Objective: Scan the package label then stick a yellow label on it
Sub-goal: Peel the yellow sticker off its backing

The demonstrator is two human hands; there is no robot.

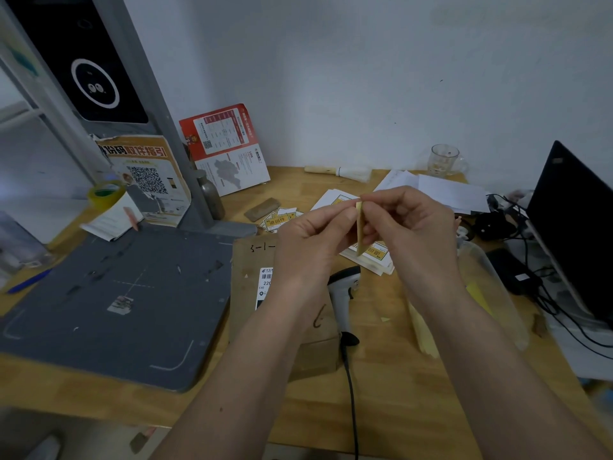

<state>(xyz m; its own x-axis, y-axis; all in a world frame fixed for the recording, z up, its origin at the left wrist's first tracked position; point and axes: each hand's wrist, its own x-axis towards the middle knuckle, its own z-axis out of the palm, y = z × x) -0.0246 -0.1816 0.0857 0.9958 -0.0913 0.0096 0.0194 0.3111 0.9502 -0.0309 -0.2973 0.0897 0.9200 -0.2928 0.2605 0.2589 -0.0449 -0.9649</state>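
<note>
One yellow label [359, 227] — thin, seen edge-on — is pinched between the left hand [311, 240] and the right hand [411, 227]. At 7 o'clock below lies one cardboard package [252, 293] (white barcode sticker, handwritten marks), one scanner [345, 293] beside it.

Scanner [345, 293] right of pkg [252, 260]

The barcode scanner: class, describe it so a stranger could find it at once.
Start at the wooden desk and find the brown cardboard package lying beneath the person's forearms. The barcode scanner lies against the package's right edge. Alone among its neighbours, it is grey-white with a black cable trailing toward the viewer.
</note>
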